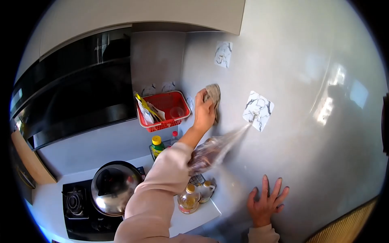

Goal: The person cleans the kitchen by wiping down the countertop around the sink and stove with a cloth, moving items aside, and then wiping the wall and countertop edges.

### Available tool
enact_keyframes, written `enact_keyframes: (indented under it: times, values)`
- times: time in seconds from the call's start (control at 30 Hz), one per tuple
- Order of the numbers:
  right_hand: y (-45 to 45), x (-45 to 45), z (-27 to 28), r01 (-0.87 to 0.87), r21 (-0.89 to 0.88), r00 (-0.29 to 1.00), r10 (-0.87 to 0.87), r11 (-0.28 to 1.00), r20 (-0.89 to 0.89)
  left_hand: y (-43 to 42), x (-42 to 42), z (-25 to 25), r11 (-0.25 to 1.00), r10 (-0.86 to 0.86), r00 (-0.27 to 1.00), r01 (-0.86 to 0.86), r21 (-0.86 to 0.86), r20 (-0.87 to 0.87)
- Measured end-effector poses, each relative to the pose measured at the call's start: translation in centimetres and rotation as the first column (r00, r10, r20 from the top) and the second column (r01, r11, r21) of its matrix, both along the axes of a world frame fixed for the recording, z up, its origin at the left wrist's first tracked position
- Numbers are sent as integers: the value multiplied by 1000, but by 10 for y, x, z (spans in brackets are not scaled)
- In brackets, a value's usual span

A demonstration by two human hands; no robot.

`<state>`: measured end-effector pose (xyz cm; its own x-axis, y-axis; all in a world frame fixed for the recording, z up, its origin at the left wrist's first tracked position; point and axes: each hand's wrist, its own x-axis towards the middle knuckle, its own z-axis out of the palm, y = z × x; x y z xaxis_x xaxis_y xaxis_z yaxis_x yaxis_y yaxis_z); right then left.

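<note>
My left hand [206, 111] is closed on a folded greyish-brown cloth [215, 97], which lies against the grey wall. My left arm reaches up across the counter, and the sleeve hides part of what stands behind it. Lower on the same wall rests my right hand [265, 201], its fingers spread and nothing in it. Between the two hands, a clear plastic bag [214, 152] with brownish contents hangs from a marble-patterned adhesive hook [258, 111]. My left forearm partly covers the bag.
Above the counter is a red basket [184, 106] holding packets. A lidded pan [115, 188] sits on the black gas stove [85, 227]. Bottles stand nearby: a yellow-capped green one [157, 146] and an oil bottle [189, 200]. Another hook [223, 54] is higher up.
</note>
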<state>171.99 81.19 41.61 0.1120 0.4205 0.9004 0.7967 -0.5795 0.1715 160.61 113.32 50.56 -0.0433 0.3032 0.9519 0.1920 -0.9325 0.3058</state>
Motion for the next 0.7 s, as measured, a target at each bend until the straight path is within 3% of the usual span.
enact_keyframes:
  times: [0.07, 0.13, 0.2, 0.27, 0.33, 0.4, 0.47, 0.53, 0.67, 0.7]
  values:
    - [0, -1, 1, 15, 4, 1000, -15, 1000, 17, -9, -4, -18, 997, -37, 998, 40, 58, -57]
    - [2, 0, 1, 23, 12, 999, -24, 1000, 39, -25, -9, -51, 968, -205, 964, 226, 112, -170]
    - [2, 5, -1, 3, 34, 999, -5, 999, 46, -18, -9, -40, 974, -139, 972, 169, 150, -188]
    - [1, 2, 1, 15, 5, 999, -15, 1000, 31, 1, -8, -3, 993, -13, 995, 24, 113, -96]
    - [-5, 4, -1, 6, -18, 1000, -6, 1000, 9, 3, -3, 12, 989, -54, 997, 61, 137, -50]
    - [-1, 12, -2, -167, 2, 984, 167, 986, -70, 7, 3, -32, 987, -127, 986, 137, 83, -109]
    - [-14, -1, 19, -205, -15, 978, 204, 979, -36, -8, 9, -72, 957, -263, 956, 276, 91, -133]
    - [-13, -13, 27, -105, -26, 994, 106, 994, 2, -14, -4, -60, 930, -310, 937, 334, 153, -159]
    - [-14, -24, 39, -138, -27, 990, 137, 990, -19, -5, -9, 9, 987, -128, 988, 135, 85, -82]
    - [-14, -25, 40, -130, -21, 991, 129, 991, -38, -2, -6, 9, 982, -160, 985, 166, 87, -70]
